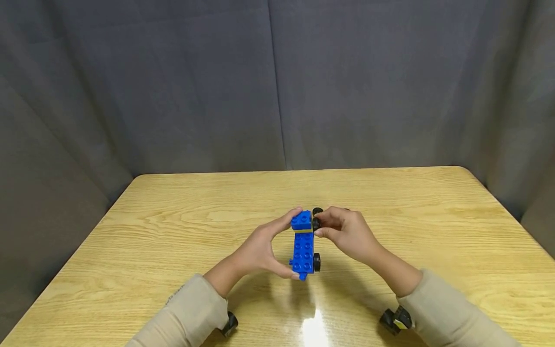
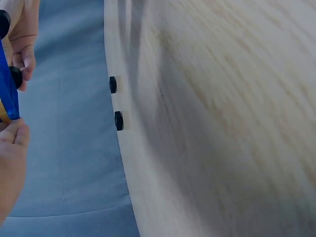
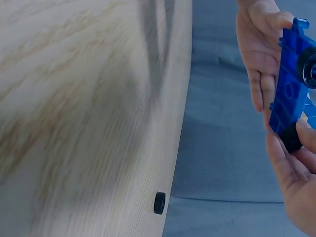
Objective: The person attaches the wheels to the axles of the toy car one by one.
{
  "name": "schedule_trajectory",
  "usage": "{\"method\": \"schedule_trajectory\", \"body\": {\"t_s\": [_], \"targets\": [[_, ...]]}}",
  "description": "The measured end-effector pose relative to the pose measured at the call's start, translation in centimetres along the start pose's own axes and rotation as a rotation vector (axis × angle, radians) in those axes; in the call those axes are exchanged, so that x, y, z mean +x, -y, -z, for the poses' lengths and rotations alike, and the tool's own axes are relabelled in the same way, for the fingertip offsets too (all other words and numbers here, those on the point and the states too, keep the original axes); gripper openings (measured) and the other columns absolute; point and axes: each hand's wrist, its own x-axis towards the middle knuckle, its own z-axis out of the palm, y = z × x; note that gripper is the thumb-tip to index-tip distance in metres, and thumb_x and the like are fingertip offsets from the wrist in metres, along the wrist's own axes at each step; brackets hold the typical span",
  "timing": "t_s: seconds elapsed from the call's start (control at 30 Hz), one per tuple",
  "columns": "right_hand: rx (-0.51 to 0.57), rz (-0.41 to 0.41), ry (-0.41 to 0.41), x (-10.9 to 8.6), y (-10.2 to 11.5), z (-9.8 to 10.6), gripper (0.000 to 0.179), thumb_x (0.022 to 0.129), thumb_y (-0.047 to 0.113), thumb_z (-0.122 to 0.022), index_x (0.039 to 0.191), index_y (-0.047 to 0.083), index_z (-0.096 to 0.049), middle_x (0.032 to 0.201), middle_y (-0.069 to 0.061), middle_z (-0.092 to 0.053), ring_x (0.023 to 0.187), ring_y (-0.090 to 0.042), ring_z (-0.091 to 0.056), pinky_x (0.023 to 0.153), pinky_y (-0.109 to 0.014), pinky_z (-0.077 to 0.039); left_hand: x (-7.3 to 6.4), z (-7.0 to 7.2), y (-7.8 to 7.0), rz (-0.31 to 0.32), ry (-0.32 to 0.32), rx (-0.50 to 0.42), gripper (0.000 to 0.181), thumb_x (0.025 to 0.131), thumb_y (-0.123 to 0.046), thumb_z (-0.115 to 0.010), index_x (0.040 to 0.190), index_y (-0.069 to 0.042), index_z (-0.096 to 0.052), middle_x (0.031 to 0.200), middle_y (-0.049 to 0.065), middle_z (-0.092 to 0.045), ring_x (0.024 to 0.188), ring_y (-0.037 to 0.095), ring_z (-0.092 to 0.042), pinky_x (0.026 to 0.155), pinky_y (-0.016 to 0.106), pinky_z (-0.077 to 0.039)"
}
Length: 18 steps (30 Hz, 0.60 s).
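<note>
A blue toy car chassis (image 1: 303, 248) with studs on top is held up over the table, a raised blue block (image 1: 301, 220) at its far end. My left hand (image 1: 264, 246) grips it lengthwise, thumb at the near end and fingers at the far end. With thumb and fingers, my right hand (image 1: 349, 236) pinches a black wheel (image 3: 291, 138) against the chassis's far right corner. Another black wheel (image 1: 317, 262) sits on the near right side. Bare axle stubs show along the left side in the right wrist view.
Two loose black wheels, one nearer (image 2: 119, 121) and one farther (image 2: 113, 85), stand near the edge of the wooden table (image 1: 195, 231) in the left wrist view. A loose wheel (image 3: 159, 203) also shows in the right wrist view. Grey curtains (image 1: 195, 96) hang behind the table.
</note>
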Motion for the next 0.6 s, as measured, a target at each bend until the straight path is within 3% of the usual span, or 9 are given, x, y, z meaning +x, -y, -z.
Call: {"method": "schedule_trajectory", "body": {"t_s": [0.23, 0.6], "targets": [[0.058, -0.014, 0.078, -0.10, -0.07, 0.33, 0.023, 0.080, 0.003, -0.059, 0.102, -0.003, -0.054, 0.088, -0.008, -0.059, 0.078, -0.017, -0.058, 0.064, -0.027, -0.047, 0.15, 0.15, -0.25, -0.018, 0.016, 0.044, 0.105, 0.055, -0.030, -0.081, 0.138, -0.030, -0.015, 0.139, -0.006, -0.022, 0.123, 0.009, -0.024, 0.095, 0.035, -0.029], [0.100, -0.004, 0.141, -0.12, -0.74, 0.60, 0.026, 0.081, 0.003, -0.059, 0.105, -0.001, -0.052, 0.091, -0.008, -0.056, 0.081, -0.018, -0.056, 0.067, -0.027, -0.046, 0.20, -0.29, -0.47, 0.048, 0.011, 0.038, 0.101, 0.056, -0.032, -0.080, 0.136, -0.032, -0.018, 0.134, -0.007, -0.028, 0.118, 0.014, -0.033, 0.094, 0.038, -0.030]]}}
